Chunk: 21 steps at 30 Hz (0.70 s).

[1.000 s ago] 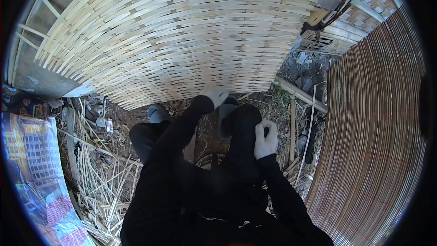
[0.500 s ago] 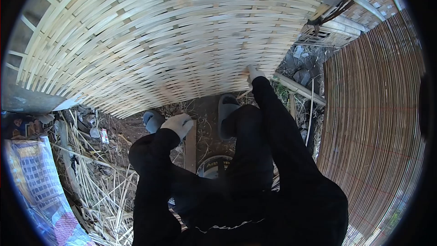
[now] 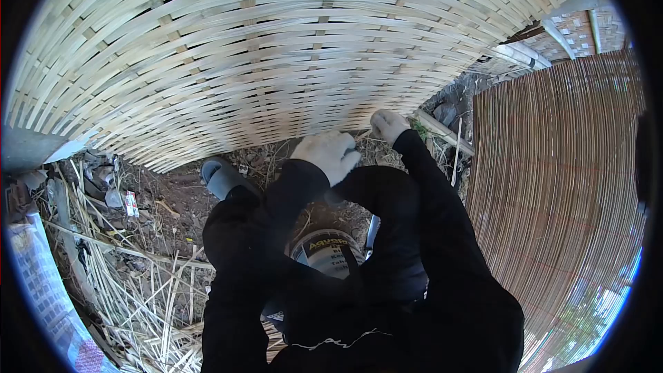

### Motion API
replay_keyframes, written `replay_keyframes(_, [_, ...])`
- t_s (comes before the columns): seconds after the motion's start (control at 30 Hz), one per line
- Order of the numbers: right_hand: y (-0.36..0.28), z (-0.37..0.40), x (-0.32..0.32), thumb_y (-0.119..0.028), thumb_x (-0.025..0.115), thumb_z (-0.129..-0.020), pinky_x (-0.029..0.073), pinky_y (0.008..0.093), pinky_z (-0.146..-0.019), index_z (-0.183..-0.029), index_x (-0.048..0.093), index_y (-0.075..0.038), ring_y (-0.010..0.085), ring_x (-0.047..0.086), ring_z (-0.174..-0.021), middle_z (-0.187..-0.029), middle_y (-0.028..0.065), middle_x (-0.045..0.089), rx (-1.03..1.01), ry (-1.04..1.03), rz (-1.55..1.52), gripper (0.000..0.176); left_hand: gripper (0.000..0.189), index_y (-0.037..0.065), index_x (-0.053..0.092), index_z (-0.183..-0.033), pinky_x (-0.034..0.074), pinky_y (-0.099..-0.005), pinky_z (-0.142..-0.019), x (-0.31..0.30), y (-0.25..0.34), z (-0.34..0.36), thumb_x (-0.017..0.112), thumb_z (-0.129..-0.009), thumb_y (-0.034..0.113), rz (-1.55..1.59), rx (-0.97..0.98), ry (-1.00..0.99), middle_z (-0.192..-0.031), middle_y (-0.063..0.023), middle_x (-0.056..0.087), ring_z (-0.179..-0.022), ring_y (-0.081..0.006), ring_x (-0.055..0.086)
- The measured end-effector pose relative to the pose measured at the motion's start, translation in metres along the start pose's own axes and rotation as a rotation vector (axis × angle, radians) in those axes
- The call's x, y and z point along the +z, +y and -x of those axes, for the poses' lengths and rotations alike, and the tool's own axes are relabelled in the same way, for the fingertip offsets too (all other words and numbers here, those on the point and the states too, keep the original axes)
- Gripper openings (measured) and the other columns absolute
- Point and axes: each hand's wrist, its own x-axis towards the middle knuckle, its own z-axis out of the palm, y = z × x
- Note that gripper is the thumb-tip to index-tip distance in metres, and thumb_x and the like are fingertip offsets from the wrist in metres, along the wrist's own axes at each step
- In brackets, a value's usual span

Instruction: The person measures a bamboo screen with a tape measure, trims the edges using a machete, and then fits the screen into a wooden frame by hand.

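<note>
A large woven bamboo panel [image 3: 262,62] of pale split strips fills the upper view. My right hand [image 3: 390,126], in a whitish glove, is curled closed at the panel's lower edge, right of centre. Beside it to the left is my left hand [image 3: 328,154], gloved as well, just below the same edge. Its fingers are bent loosely with the thumb apart, and nothing shows between them. Part of the palm side is hidden from me.
A labelled paint bucket [image 3: 328,252] stands between my legs. One grey slipper [image 3: 224,178] is on the soil. Loose bamboo strips [image 3: 162,300] lie at left, near a patterned sheet [image 3: 45,290]. A brown slatted screen [image 3: 552,200] stands at right, and a bamboo pole [image 3: 442,130] lies beside it.
My left hand has moved up and right from near my knee to the panel's edge. My right hand has shifted slightly down. The wooden board between my feet no longer shows; more of the bucket does.
</note>
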Motion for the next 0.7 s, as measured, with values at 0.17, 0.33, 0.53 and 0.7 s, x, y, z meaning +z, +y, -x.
replay_keyframes(0.17, [-0.004,0.016,0.030,-0.037,0.054,-0.091,0.052,0.0354,-0.068,-0.090,0.069,-0.007,0.0213,0.064,-0.068,-0.074,0.0077,0.068,0.033,-0.386,0.405,0.034,0.034,0.008,0.065,-0.107,0.051,-0.0461,-0.082,0.021,0.000,0.010,0.058,-0.091,0.036,-0.086,0.048,-0.025,-0.098,-0.0148,0.067,-0.093,-0.0332,0.065])
replay_keyframes(0.33, [-0.076,0.046,0.022,-0.043,0.058,-0.090,0.054,0.0357,-0.080,-0.103,0.070,0.001,0.0266,0.070,-0.088,-0.093,0.0156,0.073,0.327,-0.353,0.256,0.047,0.034,0.007,0.065,-0.106,0.051,-0.0462,-0.082,0.024,0.004,0.024,0.058,-0.091,0.037,-0.123,0.045,-0.070,-0.098,-0.0146,0.066,-0.093,-0.0330,0.065])
replay_keyframes(0.53, [-0.007,-0.025,-0.001,-0.045,0.065,-0.085,0.052,0.0440,-0.088,-0.123,0.059,0.006,0.0368,0.067,-0.098,-0.109,0.0221,0.069,0.401,0.186,0.616,0.064,0.034,0.007,0.065,-0.104,0.051,-0.0457,-0.083,0.032,0.006,0.031,0.058,-0.091,0.037,-0.221,-0.025,-0.078,-0.098,-0.0138,0.067,-0.093,-0.0325,0.066])
replay_keyframes(0.7, [0.048,-0.073,0.041,-0.033,0.058,-0.088,0.048,0.0455,-0.096,-0.122,0.059,0.004,0.0386,0.061,-0.113,-0.121,0.0258,0.063,0.225,0.237,0.634,0.050,0.033,0.008,0.066,-0.102,0.052,-0.0457,-0.082,0.034,0.000,0.026,0.058,-0.090,0.037,-0.224,-0.054,-0.076,-0.096,-0.0143,0.067,-0.091,-0.0319,0.067])
